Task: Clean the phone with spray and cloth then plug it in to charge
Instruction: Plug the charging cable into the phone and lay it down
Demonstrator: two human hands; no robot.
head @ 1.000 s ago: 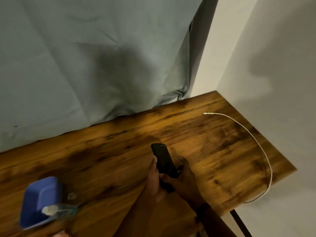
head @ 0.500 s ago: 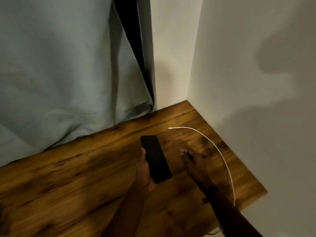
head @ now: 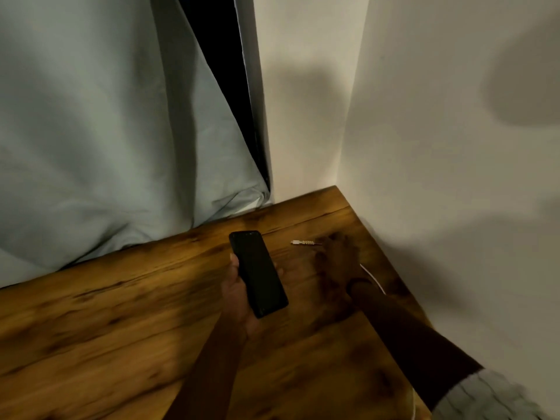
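A black phone [head: 258,272] lies screen-up in my left hand [head: 239,294], held above the wooden table [head: 121,322]. To its right the white charging cable's plug end [head: 304,242] rests on the table, pointing left. My right hand [head: 336,262] is blurred, palm down over the cable just behind the plug; whether its fingers touch the cable I cannot tell. A stretch of white cable [head: 372,278] shows behind that wrist. No spray bottle or cloth is in view.
A pale blue-grey curtain [head: 91,131] hangs behind the table's far edge. White walls [head: 439,177] meet in a corner at the table's far right. The table's right edge runs along the wall.
The view swung right, so the blue cloth and spray bottle left the frame. My right hand let go of the phone and reached right to the cable's plug end. My left hand keeps the phone.
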